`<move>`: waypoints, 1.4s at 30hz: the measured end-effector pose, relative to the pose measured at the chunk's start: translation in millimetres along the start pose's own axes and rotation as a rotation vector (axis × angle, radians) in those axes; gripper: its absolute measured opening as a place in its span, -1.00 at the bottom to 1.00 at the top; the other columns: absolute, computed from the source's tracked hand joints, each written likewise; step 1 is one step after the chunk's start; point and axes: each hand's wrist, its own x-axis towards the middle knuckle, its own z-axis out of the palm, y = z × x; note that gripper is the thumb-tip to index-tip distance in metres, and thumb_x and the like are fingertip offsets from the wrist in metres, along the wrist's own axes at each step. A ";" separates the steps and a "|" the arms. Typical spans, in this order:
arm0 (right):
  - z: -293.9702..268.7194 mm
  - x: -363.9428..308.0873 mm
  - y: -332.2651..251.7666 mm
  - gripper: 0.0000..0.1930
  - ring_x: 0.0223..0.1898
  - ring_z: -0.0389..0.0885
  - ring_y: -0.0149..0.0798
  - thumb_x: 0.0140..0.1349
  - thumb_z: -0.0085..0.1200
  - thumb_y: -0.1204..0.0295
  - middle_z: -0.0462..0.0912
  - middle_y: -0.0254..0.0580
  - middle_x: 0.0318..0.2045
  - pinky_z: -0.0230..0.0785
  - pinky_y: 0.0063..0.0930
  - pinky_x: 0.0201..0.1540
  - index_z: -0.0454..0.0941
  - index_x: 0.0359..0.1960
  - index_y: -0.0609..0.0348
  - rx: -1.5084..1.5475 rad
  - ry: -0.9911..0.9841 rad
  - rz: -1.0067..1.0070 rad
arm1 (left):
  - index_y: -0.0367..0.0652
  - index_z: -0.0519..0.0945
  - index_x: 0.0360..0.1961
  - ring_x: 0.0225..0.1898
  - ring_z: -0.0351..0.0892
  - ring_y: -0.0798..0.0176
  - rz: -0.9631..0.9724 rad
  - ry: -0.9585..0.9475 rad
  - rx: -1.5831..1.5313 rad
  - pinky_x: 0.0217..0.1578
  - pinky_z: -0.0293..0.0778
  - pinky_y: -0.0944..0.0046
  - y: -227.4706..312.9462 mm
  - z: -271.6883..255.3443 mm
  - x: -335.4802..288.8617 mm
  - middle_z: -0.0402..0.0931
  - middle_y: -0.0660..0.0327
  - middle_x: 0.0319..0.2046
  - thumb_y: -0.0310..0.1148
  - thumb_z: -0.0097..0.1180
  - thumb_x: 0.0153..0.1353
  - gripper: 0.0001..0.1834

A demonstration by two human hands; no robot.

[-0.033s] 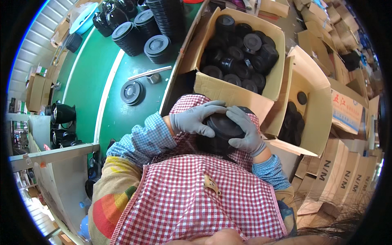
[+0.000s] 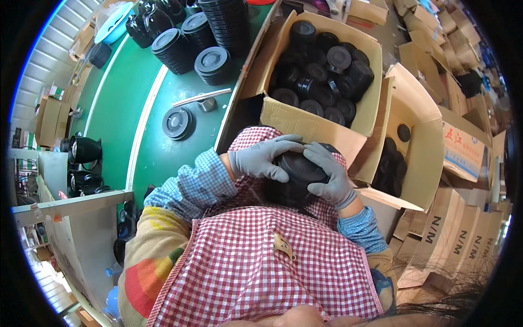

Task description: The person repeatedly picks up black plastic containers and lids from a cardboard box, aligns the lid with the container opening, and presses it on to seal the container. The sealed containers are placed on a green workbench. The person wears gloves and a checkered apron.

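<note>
In my lap sits a black round lid (image 2: 303, 168), on top of a dark body (image 2: 283, 194) whose shape is mostly hidden. My left hand (image 2: 265, 157), in a grey glove, curves round the lid's left side with the thumb along its near edge. On the other side my right hand (image 2: 333, 179), also gloved in grey, presses against the rim, fingers at the far edge and thumb at the near one. Both hands are closed on the lid. A red-and-white checked apron (image 2: 256, 245) covers my lap under it.
Just ahead stands a carton (image 2: 310, 121) full of black round lidded pieces; a second carton (image 2: 422, 155) on the right holds some black discs. Stacked black lids (image 2: 212, 62), a loose lid (image 2: 177, 122) and a metal rod (image 2: 201, 97) rest on the green table (image 2: 117, 122).
</note>
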 end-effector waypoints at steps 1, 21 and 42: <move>-0.2 2.7 1.9 -0.07 0.37 0.34 0.05 0.07 0.25 -0.31 0.51 0.07 0.24 0.06 -0.11 0.45 0.50 0.25 0.26 0.085 -0.014 0.057 | -0.26 0.31 0.37 0.38 0.23 -0.14 -0.019 0.022 -0.104 0.38 0.15 -0.05 -2.2 -0.4 1.6 0.24 -0.15 0.33 0.36 0.29 0.04 0.08; -9.7 53.6 53.3 -0.48 0.15 0.60 -0.14 0.54 -0.14 0.11 0.63 -0.04 0.12 0.38 -0.31 0.29 0.51 0.20 0.35 0.269 0.415 0.202 | -0.30 0.61 -0.05 0.04 0.55 -0.19 -0.073 0.923 1.328 0.15 0.44 -0.03 -67.0 -259.3 -53.6 0.58 -0.08 0.02 -0.22 0.36 0.14 -0.56; -4.7 59.9 -15.1 -0.40 0.05 0.55 0.03 0.09 0.27 -0.05 0.64 -0.09 0.06 0.32 -0.09 0.21 0.67 0.05 0.10 -0.508 -0.366 -0.117 | -0.04 0.40 0.37 0.47 0.12 -0.14 -0.893 0.629 1.141 0.44 0.00 -0.12 -83.1 -98.3 -256.5 0.27 0.01 0.40 -0.01 0.41 0.02 -0.12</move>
